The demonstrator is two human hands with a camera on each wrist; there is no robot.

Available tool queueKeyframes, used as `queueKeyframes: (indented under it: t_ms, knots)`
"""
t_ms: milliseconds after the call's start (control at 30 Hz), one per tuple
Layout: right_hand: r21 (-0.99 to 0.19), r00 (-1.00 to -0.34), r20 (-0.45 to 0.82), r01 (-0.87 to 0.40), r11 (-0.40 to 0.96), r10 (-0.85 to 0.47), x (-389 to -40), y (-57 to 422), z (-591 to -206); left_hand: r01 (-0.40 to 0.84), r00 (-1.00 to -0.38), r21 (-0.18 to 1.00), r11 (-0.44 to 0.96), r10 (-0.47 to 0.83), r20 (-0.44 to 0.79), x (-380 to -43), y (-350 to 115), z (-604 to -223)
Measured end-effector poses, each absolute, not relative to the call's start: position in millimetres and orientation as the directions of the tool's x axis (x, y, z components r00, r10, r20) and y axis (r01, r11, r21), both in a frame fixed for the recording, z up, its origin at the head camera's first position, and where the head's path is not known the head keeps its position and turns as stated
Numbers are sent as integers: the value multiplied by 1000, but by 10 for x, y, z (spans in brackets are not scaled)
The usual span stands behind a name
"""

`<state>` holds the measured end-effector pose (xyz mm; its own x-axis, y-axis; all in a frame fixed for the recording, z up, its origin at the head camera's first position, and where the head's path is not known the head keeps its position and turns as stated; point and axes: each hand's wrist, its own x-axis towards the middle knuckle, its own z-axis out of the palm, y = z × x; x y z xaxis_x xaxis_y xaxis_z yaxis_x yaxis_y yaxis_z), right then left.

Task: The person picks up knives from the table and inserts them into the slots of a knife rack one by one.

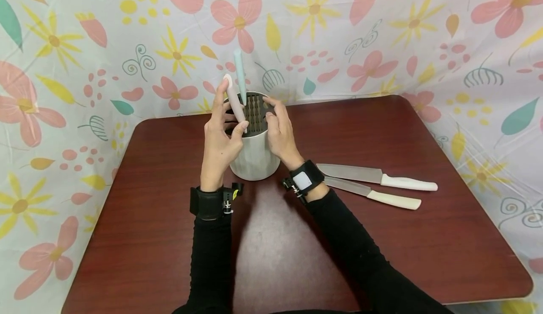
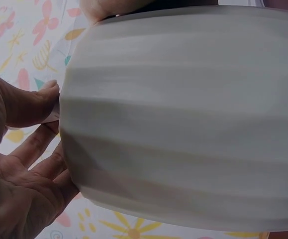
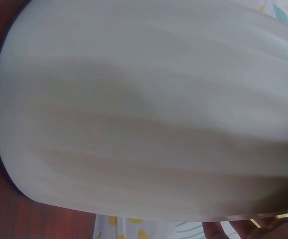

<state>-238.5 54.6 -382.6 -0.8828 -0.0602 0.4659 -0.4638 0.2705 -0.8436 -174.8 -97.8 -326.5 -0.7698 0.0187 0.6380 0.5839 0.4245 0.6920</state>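
Observation:
A round, off-white knife holder [image 1: 254, 161] with a dark slotted insert stands upright on the table; its ribbed wall [image 2: 183, 124] fills most of both wrist views. My left hand [image 1: 220, 139] holds a knife by its pale pinkish handle [image 1: 235, 99], thumb low and index finger near the top end. The handle leans over the holder's opening, and the blade is hidden. At the right rim, my right hand [image 1: 281, 132] grips the holder, fingers over the edge. A light blue handle [image 1: 240, 76] sticks up from the insert behind the pinkish one.
Two knives lie to the right of the holder, a wider one with a white handle [image 1: 409, 182] and a narrower one with a cream handle [image 1: 394, 199]. The dark red table [image 1: 148, 219] has a flower-patterned cloth [image 1: 314, 31] behind it.

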Motion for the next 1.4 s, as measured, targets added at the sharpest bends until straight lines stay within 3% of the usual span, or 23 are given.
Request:
queueKeyframes:
  t_ms: [1400]
  knots:
    - [-850, -882, 464, -470, 236, -83, -2379, 610, -3879, 575, -765, 674, 465, 11, 644, -1700, -897, -3326]
